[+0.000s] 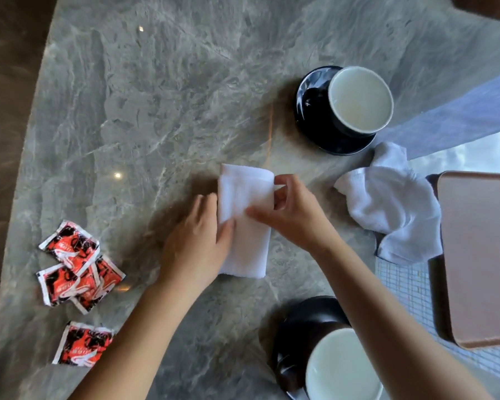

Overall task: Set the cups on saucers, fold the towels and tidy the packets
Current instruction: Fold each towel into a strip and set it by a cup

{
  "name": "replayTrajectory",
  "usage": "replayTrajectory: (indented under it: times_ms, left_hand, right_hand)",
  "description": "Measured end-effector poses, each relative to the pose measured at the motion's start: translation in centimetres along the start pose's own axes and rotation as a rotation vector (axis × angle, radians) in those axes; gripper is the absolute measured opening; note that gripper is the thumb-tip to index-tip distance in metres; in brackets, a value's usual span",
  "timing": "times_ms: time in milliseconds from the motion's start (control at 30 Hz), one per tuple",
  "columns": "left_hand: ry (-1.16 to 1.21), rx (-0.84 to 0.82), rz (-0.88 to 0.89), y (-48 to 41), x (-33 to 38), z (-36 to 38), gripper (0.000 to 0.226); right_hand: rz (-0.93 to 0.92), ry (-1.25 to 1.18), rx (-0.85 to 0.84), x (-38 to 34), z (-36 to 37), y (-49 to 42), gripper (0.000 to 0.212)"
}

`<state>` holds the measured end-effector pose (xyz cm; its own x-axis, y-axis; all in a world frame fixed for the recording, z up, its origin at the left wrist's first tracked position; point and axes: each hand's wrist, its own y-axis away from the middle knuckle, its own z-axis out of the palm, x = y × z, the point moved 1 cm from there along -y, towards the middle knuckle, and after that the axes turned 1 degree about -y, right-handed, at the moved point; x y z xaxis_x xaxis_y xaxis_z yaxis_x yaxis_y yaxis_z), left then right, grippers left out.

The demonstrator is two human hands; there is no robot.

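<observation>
Nearby, crumpled towel point(387, 203) touches tray point(479, 255); packets point(78, 269) lie left of folded towel point(248, 249)

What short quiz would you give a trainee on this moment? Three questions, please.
1. True or false: the far cup stands on a saucer.
2. Which hands touch the folded towel? A left only; B right only; C both.
3. How many red packets lie on the table?
Key: 1 true; 2 C, the left hand and the right hand; 3 four.
</observation>
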<state>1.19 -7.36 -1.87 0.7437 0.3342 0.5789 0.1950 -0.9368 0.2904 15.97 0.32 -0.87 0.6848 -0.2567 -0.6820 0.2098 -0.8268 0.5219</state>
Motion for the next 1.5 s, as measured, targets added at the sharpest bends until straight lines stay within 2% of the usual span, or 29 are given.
replayTrajectory:
  times_ms: [167, 233, 300, 400, 500, 567, 667, 767, 867, 933, 1000, 1100, 1267, 1400, 1500]
  left_hand:
    - [0.201, 0.014, -0.01, -0.2, -0.6, 0.0, 0.018]
    - [0.318, 0.006, -0.022, -0.4, -0.4, -0.1, 0.017]
    - [0.576, -0.067, -0.064, -0.6, 0.6, -0.5, 0.016]
    - [0.955, -0.2, -0.165, -1.0, 2.5, -1.0, 0.017]
    - [1.062, -0.279, -0.179, -1.5, 4.4, -1.1, 0.033]
    - [1.078, -0.292, -0.155, -1.8, 6.3, -0.8, 0.039]
    - [1.095, -0.299, -0.123, -2.2, 9.8, 0.5, 0.034]
    - [1.135, -0.197, -0.092, -2.9, 13.5, 2.4, 0.024]
    - [1.156, -0.104, -0.066, -4.1, 17.3, 4.3, 0.013]
    - [1.1, -0.085, -0.006, -5.2, 19.5, 5.4, 0.021]
    - [1.004, -0.138, 0.008, -6.4, 21.2, 6.5, 0.035]
    - [0.879, -0.213, 0.011, -8.1, 22.8, 8.1, 0.04]
    - [0.786, -0.12, 0.016, -10.0, 25.1, 10.5, 0.052]
    - [0.821, -0.063, 0.05, -10.2, 25.4, 12.0, 0.049]
    - [0.766, -0.033, 0.078, -9.9, 24.8, 12.8, 0.052]
  right_hand:
    - [0.028, -0.388, -0.157, -0.5, -0.1, 0.5, 0.035]
    - [0.009, -0.528, -0.206, -0.5, -0.5, 0.7, 0.037]
    - [-0.02, -0.642, -0.229, -0.5, -1.1, 0.8, 0.041]
    - [-0.05, -0.748, -0.202, -0.3, -2.3, 0.9, 0.04]
    - [-0.074, -0.739, -0.105, 0.0, -4.2, 1.2, 0.029]
    - [-0.089, -0.747, -0.012, 0.3, -6.0, 1.3, 0.026]
    - [-0.114, -0.828, 0.066, 1.4, -9.0, 1.7, 0.031]
    - [-0.12, -0.913, -0.056, 3.1, -12.2, 1.7, 0.049]
    - [-0.178, -0.891, -0.125, 4.9, -14.9, 1.5, 0.047]
    - [-0.195, -0.912, -0.054, 6.0, -16.5, 1.2, 0.047]
    - [-0.208, -0.911, 0.016, 7.3, -18.2, 0.5, 0.046]
    - [-0.211, -0.888, 0.089, 8.8, -20.6, -1.5, 0.042]
    - [-0.186, -0.824, 0.163, 9.7, -23.6, -6.8, 0.035]
    - [-0.203, -0.719, 0.207, 9.7, -24.4, -11.0, 0.022]
    - [-0.198, -0.585, 0.267, 9.7, -23.4, -13.0, 0.035]
